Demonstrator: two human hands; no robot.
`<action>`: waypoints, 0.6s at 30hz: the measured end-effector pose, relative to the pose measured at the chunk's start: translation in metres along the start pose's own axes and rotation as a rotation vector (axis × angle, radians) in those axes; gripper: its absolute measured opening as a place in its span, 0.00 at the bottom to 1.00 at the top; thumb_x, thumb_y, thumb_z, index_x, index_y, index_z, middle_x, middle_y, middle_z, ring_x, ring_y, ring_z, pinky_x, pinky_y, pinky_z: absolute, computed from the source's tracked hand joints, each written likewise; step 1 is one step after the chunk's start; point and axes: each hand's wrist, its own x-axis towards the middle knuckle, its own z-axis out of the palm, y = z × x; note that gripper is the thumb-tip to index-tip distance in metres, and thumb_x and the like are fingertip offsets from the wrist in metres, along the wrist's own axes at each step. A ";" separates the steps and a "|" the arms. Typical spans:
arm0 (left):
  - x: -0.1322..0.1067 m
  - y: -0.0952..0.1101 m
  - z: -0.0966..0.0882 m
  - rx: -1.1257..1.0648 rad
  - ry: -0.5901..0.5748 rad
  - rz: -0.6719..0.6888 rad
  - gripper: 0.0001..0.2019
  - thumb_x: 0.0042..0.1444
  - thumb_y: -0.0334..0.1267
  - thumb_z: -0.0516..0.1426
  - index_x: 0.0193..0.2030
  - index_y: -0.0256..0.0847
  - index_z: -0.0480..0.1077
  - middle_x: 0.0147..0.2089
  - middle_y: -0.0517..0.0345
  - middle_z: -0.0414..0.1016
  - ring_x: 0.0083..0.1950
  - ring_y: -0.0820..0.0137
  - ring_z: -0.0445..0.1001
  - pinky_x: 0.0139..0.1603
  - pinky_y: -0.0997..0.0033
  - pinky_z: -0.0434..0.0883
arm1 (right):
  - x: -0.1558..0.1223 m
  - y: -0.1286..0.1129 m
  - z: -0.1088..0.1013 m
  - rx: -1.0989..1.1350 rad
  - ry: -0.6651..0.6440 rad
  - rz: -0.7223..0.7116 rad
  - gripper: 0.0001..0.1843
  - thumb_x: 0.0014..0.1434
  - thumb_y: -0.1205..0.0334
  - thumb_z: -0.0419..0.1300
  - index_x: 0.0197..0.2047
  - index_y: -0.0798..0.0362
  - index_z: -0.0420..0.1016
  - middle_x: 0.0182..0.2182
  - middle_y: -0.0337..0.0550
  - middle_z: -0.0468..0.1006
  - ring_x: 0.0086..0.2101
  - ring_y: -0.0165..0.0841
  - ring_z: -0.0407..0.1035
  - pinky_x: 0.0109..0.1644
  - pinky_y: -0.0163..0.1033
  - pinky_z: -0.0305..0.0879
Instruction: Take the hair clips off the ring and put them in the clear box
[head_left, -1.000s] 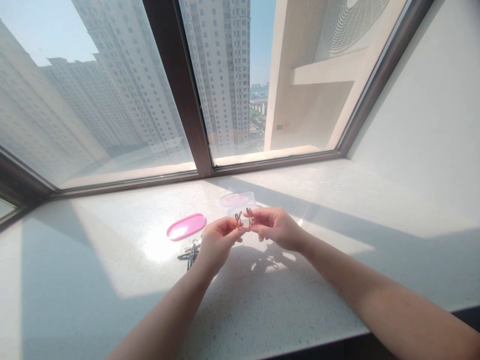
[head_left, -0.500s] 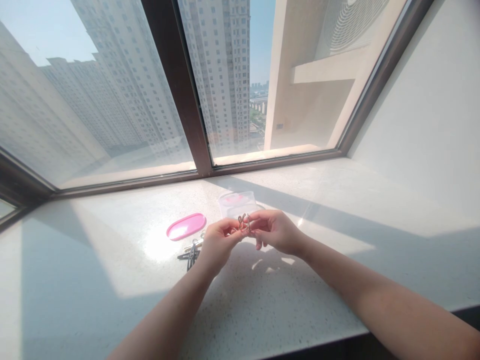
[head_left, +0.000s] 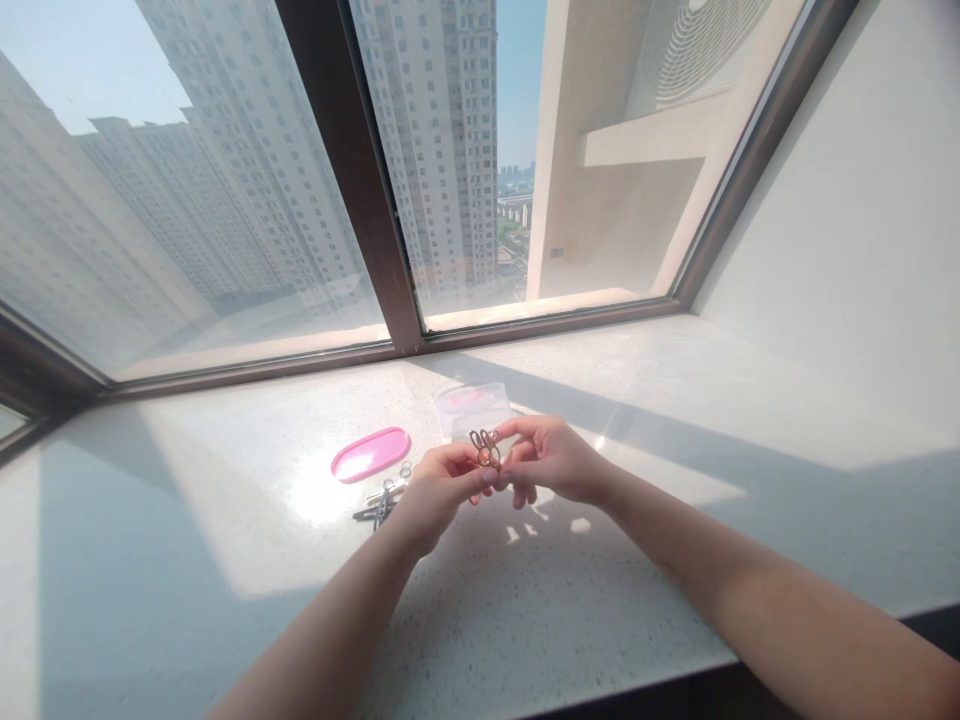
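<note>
Between my two hands is a small gold-brown, bunny-shaped wire clip (head_left: 489, 455), its looped ears pointing up. My left hand (head_left: 444, 490) pinches it from the left with thumb and fingers. From the right, my right hand (head_left: 553, 462) grips it with thumb and index finger, the other fingers curled below. Both hands hover over the white sill, casting shadows. Whether the wire is one piece or two overlapping ones is hard to make out. Several dark and metallic hair clips (head_left: 384, 503) lie just left of my left hand, partly covered by it.
A pink oval lid (head_left: 370, 454) lies on the speckled white sill (head_left: 525, 610), left of my hands. Behind them sits a clear plastic box (head_left: 457, 408) with some pink in it. A brown-framed window (head_left: 409, 330) borders the sill at the back; a white wall stands right.
The bunny-shaped wire clip has turned in my fingers, so its outline faces me more. My hands stay close together and have shifted only slightly.
</note>
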 end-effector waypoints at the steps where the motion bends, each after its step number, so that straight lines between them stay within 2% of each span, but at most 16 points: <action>1: 0.000 -0.001 0.000 -0.008 -0.024 0.004 0.08 0.49 0.38 0.66 0.30 0.34 0.75 0.27 0.58 0.72 0.29 0.74 0.66 0.31 0.74 0.61 | 0.000 0.000 0.000 0.011 -0.013 0.007 0.24 0.48 0.60 0.71 0.47 0.60 0.73 0.24 0.44 0.81 0.19 0.32 0.74 0.20 0.31 0.67; 5: 0.000 -0.003 -0.001 -0.044 -0.066 0.002 0.09 0.49 0.38 0.66 0.31 0.34 0.76 0.28 0.57 0.72 0.29 0.75 0.65 0.31 0.73 0.61 | 0.000 0.000 -0.002 0.019 -0.017 -0.021 0.24 0.46 0.59 0.73 0.44 0.60 0.75 0.20 0.39 0.76 0.19 0.29 0.71 0.21 0.31 0.67; 8: -0.001 -0.006 -0.003 -0.065 -0.108 -0.016 0.10 0.48 0.39 0.67 0.32 0.35 0.76 0.27 0.58 0.71 0.28 0.75 0.65 0.31 0.73 0.62 | 0.001 0.001 -0.005 0.022 0.001 -0.053 0.23 0.49 0.56 0.71 0.44 0.60 0.75 0.19 0.36 0.73 0.19 0.27 0.68 0.18 0.28 0.63; 11: -0.002 -0.008 -0.003 -0.051 -0.181 -0.039 0.10 0.48 0.41 0.67 0.30 0.35 0.76 0.26 0.58 0.70 0.28 0.74 0.66 0.32 0.72 0.62 | 0.001 0.000 -0.006 0.039 -0.023 -0.064 0.22 0.51 0.53 0.69 0.44 0.60 0.75 0.21 0.38 0.74 0.19 0.26 0.66 0.17 0.28 0.58; 15: -0.004 -0.007 -0.002 -0.008 -0.264 -0.080 0.11 0.49 0.42 0.66 0.32 0.35 0.76 0.27 0.57 0.70 0.29 0.73 0.67 0.33 0.71 0.62 | 0.000 -0.004 -0.003 0.047 -0.151 -0.080 0.16 0.51 0.55 0.69 0.33 0.61 0.77 0.22 0.41 0.75 0.20 0.26 0.66 0.17 0.28 0.56; 18: -0.004 -0.006 -0.002 0.005 -0.307 -0.093 0.14 0.49 0.45 0.65 0.34 0.35 0.76 0.28 0.57 0.70 0.30 0.72 0.68 0.33 0.71 0.63 | -0.001 -0.005 -0.001 0.019 -0.143 -0.094 0.15 0.51 0.55 0.68 0.31 0.61 0.77 0.21 0.41 0.74 0.20 0.26 0.65 0.18 0.28 0.55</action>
